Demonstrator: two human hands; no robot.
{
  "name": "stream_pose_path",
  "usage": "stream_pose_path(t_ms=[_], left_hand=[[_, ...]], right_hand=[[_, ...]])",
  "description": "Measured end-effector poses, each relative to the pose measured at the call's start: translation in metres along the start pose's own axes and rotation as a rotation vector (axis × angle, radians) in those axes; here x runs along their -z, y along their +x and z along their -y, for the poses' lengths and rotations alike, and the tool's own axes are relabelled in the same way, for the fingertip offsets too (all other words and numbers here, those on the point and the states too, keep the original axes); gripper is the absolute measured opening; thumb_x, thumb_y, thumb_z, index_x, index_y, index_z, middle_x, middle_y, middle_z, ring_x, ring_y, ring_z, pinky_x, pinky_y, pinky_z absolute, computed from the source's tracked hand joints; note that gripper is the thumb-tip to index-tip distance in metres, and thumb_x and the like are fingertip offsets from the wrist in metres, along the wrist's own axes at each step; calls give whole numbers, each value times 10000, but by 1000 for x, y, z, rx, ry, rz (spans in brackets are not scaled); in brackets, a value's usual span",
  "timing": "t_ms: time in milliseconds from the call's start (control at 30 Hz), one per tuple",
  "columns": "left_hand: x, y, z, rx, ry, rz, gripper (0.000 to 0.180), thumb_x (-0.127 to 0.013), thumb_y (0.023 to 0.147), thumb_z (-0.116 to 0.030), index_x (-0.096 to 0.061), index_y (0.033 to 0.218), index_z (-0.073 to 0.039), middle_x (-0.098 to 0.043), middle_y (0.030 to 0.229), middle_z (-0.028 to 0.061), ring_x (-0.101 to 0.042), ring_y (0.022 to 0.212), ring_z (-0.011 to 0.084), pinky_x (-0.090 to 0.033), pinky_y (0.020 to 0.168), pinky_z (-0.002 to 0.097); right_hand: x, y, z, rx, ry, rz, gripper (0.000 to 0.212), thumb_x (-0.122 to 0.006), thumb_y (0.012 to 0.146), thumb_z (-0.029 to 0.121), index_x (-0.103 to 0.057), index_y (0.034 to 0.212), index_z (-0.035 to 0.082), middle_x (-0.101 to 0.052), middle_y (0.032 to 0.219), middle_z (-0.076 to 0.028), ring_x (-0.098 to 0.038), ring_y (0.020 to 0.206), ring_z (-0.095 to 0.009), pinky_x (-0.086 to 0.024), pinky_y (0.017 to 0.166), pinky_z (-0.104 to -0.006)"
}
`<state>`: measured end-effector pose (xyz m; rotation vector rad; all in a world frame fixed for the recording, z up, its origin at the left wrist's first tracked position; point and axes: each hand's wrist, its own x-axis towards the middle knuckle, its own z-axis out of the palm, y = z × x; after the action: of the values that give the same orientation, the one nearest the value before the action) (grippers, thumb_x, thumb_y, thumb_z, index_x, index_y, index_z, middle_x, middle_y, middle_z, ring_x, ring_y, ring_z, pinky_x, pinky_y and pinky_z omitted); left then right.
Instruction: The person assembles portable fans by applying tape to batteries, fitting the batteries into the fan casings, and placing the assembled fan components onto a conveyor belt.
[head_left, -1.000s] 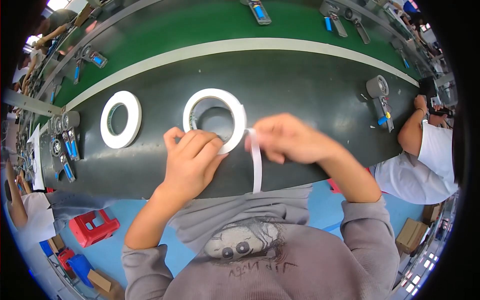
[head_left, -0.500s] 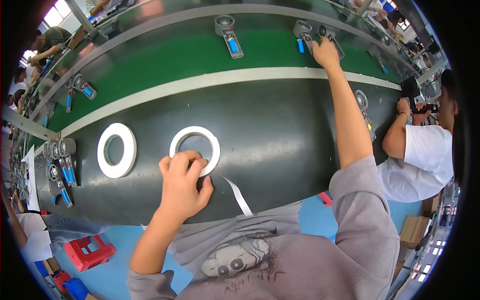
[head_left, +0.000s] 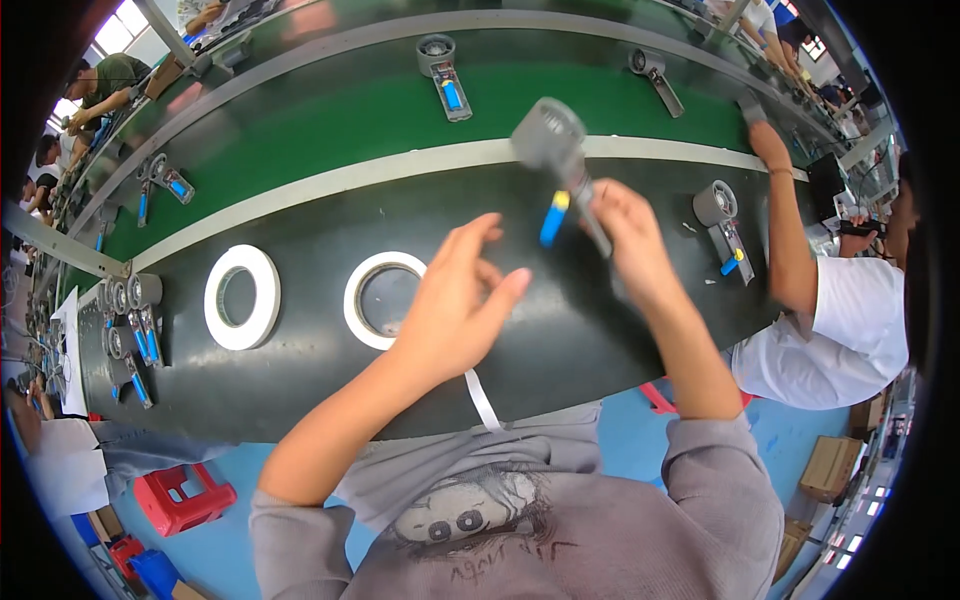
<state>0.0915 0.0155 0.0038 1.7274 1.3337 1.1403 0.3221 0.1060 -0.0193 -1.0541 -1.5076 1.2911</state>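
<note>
My right hand grips the handle of a grey handheld fan and holds it above the dark table. The fan has a round head, slightly blurred, and a blue battery with a yellow end hangs beside its handle. To its left, my left hand is empty, with fingers apart and the thumb pointing at the fan. Partly behind that hand lies a white tape roll. A loose white tape strip runs from under my left wrist over the table's near edge.
Another white tape roll lies further left. Several similar fans crowd the table's left end. One fan lies at right, near a co-worker's arm. More fans rest on the green belt behind a pale rail.
My right hand has brought a fan from the belt back over the table. My left hand has left the tape roll, moving right and opening. The co-worker's hand now reaches toward the belt.
</note>
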Motion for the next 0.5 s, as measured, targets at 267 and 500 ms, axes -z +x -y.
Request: stream_pose_path(t_ms=[267, 500], left_hand=[[-9, -11, 5, 485, -408, 266, 293, -535, 1103, -266, -666, 999, -24, -560, 742, -26, -479, 655, 60, -395, 594, 232], [-8, -2, 9, 658, -833, 338, 313, -535, 1108, -272, -649, 954, -24, -559, 747, -9, -454, 640, 70, -369, 592, 233]], right_hand=[[-36, -70, -5, 176, -707, -7, 255, -646, 905, 20, -639, 1157, -13, -633, 935, -110, -592, 791, -188, -475, 800, -304], [-27, -68, 7, 507, -496, 167, 350, -765, 729, -16, -722, 1073, 33, -597, 1176, -137, -565, 858, -223, -494, 794, -339]])
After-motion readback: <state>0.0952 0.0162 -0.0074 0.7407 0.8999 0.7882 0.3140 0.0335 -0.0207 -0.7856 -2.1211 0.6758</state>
